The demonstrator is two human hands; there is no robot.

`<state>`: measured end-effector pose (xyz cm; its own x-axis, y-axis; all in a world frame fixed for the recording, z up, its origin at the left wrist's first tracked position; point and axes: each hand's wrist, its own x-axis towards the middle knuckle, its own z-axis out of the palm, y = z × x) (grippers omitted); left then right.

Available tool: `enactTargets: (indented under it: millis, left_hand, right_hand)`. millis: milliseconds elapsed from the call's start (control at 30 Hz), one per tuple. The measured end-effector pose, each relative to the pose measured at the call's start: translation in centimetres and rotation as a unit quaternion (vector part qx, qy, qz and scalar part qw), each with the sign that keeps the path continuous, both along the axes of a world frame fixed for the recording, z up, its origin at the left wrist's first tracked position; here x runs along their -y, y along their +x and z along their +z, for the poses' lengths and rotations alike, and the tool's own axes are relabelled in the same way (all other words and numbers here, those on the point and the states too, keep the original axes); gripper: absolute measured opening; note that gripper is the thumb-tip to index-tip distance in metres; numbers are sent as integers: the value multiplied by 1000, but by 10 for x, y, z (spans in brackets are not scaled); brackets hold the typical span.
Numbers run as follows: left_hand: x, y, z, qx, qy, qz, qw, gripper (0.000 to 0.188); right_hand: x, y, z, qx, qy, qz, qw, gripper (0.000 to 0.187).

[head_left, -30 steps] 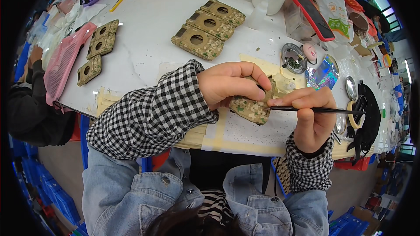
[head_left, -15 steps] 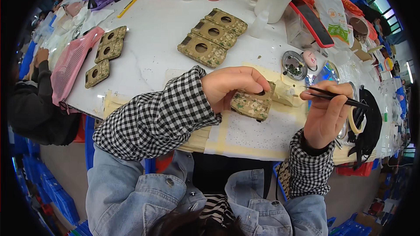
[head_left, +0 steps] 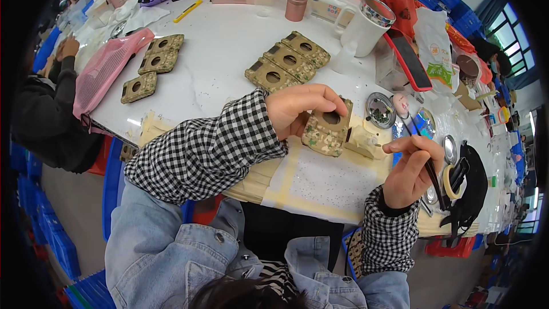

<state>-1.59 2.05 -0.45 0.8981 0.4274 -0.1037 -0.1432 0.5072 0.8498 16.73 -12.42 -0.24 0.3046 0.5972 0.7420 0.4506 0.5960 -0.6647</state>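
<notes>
My left hand holds a camouflage toy tank hull by its far left side, thumb and fingers closed on it. A round hole shows in the hull's top. My right hand is to the right, apart from the hull, with black tweezers slanted through its fingers, their thin end upward. A beige block with a small peg stands between the hands. Below the hull lies a white sheet sprinkled with tiny dark specks. A round clear dish with dark green bits sits beyond.
More hulls lie in two groups farther back, beside a pink mesh pouch at left. A white mug, a red-cased phone and a yellow cutter lie around. Tape and a black cloth item are at right.
My right hand has moved nearer and turned, so the tweezers swing from pointing left at the hull to slanting upward. My left thumb has shifted, showing the hull's hole. The view has shifted slightly.
</notes>
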Motion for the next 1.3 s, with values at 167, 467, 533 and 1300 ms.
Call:
enactTargets:
  millis: [167, 467, 533, 1300]
  left_hand:
    - [3, -6, 15, 10, 166, 49, 985, 31]
    - [6, -6, 15, 38, 266, 79, 960, 52]
    - [5, -4, 11, 71, 274, 87, 955, 54]
    - [-7, -103, -20, -132, 93, 357, 920, 50]
  right_hand:
    - [-3, 1, 7, -60, -13, -58, 996, 24]
    - [0, 0, 4, -31, -28, -30, 999, 29]
    - [0, 0, 3, -25, -30, -34, 999, 30]
    - [-5, 7, -1, -8, -68, -74, 995, 26]
